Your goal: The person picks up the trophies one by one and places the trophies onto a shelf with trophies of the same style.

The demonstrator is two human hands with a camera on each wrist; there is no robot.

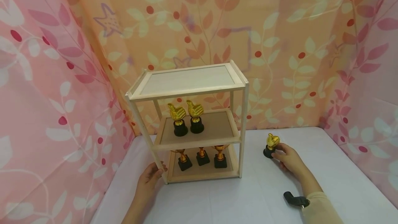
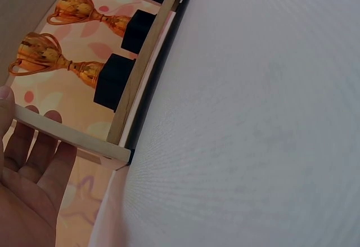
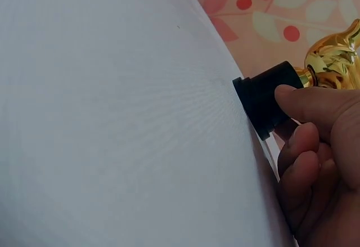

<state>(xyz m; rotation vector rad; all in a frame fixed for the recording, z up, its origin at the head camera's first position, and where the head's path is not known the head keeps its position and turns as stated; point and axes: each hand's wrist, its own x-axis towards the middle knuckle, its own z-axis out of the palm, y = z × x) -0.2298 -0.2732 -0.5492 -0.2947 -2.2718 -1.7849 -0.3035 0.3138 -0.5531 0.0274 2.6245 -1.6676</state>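
Observation:
A gold thumbs-up trophy (image 1: 272, 143) with a round black base stands to the right of the rack. My right hand (image 1: 289, 160) pinches its base, the thumb (image 3: 315, 103) pressed on the black side in the right wrist view. With my left hand (image 1: 148, 179) I hold the front left post of the wooden rack (image 1: 199, 144) near its foot; the fingers (image 2: 42, 157) pass behind the post. Two more thumbs-up trophies, one on the left (image 1: 178, 115) and one beside it (image 1: 196, 113), stand on the middle shelf. Below them are three gold cup trophies (image 1: 220, 161), their tops partly hidden.
The rack's top panel (image 1: 189, 80) bears nothing. A white cloth (image 1: 261, 196) covers the table, with floral curtains (image 1: 280, 44) behind and at both sides. On the right wrist sits a black strap device (image 1: 295, 199).

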